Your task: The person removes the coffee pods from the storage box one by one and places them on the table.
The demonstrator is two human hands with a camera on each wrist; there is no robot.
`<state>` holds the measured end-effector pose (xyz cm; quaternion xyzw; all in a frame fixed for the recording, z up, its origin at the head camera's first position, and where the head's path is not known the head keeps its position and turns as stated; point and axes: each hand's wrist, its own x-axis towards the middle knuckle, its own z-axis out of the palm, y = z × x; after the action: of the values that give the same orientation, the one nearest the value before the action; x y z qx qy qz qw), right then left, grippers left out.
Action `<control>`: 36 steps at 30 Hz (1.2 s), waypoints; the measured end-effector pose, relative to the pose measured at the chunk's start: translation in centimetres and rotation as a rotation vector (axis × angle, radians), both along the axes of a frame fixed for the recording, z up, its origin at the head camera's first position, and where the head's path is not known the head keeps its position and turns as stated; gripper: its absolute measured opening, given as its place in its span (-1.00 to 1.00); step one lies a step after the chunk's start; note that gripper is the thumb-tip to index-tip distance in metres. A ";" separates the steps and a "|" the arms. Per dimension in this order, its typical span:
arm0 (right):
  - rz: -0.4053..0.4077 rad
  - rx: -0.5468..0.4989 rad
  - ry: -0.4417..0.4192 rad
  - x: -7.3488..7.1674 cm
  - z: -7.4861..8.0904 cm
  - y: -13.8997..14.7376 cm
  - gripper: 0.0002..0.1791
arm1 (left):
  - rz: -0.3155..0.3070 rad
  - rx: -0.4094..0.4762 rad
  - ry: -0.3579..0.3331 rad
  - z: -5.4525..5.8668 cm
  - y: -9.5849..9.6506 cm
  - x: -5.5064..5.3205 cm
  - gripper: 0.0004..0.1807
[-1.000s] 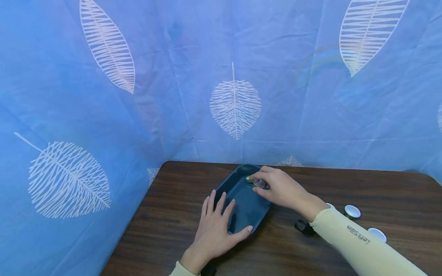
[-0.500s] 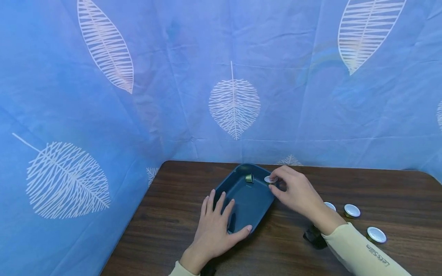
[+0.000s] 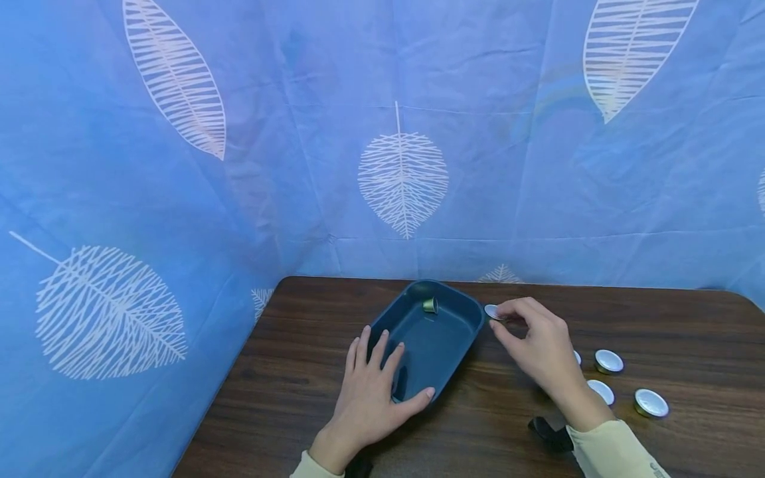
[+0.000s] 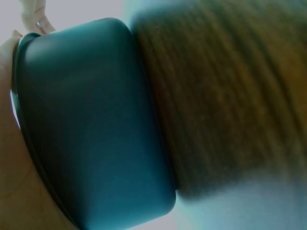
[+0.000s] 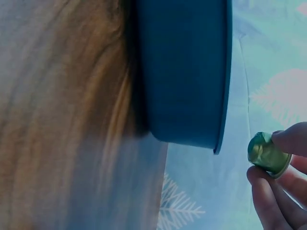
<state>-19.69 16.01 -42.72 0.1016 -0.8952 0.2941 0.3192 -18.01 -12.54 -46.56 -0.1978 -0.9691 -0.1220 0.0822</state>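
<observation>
Between thumb and fingers my right hand (image 3: 540, 342) pinches a green coffee capsule (image 5: 268, 154), just off the right rim of a dark teal tray. In the head view the capsule's pale lid faces up. My left hand (image 3: 373, 398) rests with spread, straight fingers over the near left side of the tray (image 3: 433, 345), its thumb at the near rim. Another green coffee capsule (image 3: 429, 305) lies on its side inside the tray, toward the far end. The left wrist view shows the tray's outer wall (image 4: 96, 120) close up.
Several coffee capsules stand lid up on the wooden table (image 3: 675, 345) to the right, one at the back (image 3: 609, 361), one at the right (image 3: 651, 403) and others beside my right wrist. A blue cloth (image 3: 508, 166) with white leaf prints hangs behind the table.
My right hand has lifted the pinched capsule out of the tray and carried it right, past the rim. One capsule stays inside. The left hand has kept its place on the tray.
</observation>
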 end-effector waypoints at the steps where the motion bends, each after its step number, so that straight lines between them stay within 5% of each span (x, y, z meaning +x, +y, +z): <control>1: -0.016 -0.008 -0.005 0.1 -0.2 0.0 -0.78 | 0.003 0.002 -0.002 0.0 0.0 0.0 0.02; 12: -0.093 -0.046 0.018 1.1 -1.4 0.5 -0.74 | 0.000 -0.003 -0.030 0.1 0.3 0.0 0.03; 36: -0.086 0.022 0.038 1.6 -1.9 1.0 -0.82 | -0.002 -0.006 -0.009 0.1 0.0 -0.1 0.03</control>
<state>-18.13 17.03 -44.58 0.0719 -0.8958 0.2679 0.3471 -18.15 -12.50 -46.42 -0.1984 -0.9697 -0.1201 0.0771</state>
